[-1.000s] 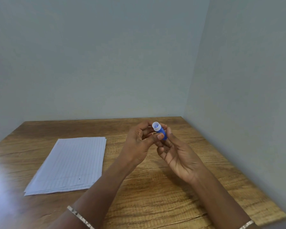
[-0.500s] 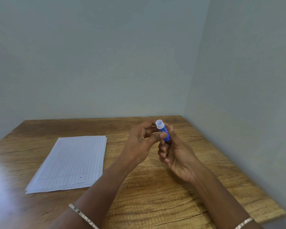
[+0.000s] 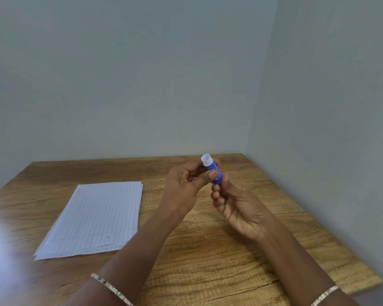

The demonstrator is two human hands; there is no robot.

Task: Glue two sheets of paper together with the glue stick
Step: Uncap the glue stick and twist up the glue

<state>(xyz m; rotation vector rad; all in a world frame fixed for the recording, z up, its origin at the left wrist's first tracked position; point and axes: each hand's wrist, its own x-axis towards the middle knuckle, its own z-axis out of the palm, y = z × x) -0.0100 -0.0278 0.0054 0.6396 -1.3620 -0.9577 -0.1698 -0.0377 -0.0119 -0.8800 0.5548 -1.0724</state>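
Note:
A small blue glue stick (image 3: 212, 170) with a pale open top is held upright above the table, between both hands. My left hand (image 3: 186, 186) pinches its upper body with thumb and fingers. My right hand (image 3: 237, 206) grips its lower end with curled fingers, hiding the base. No cap is visible. A stack of white lined paper sheets (image 3: 97, 217) lies flat on the table to the left of my hands.
The wooden table (image 3: 219, 261) stands in a corner, with a grey wall behind and another close along its right edge. A thin bracelet circles each wrist. The table's front right corner lies near my right forearm.
The glue stick has tipped more upright and risen slightly. My right fingers have curled tighter round its lower end, while the left hand keeps its pinch. The paper has not moved.

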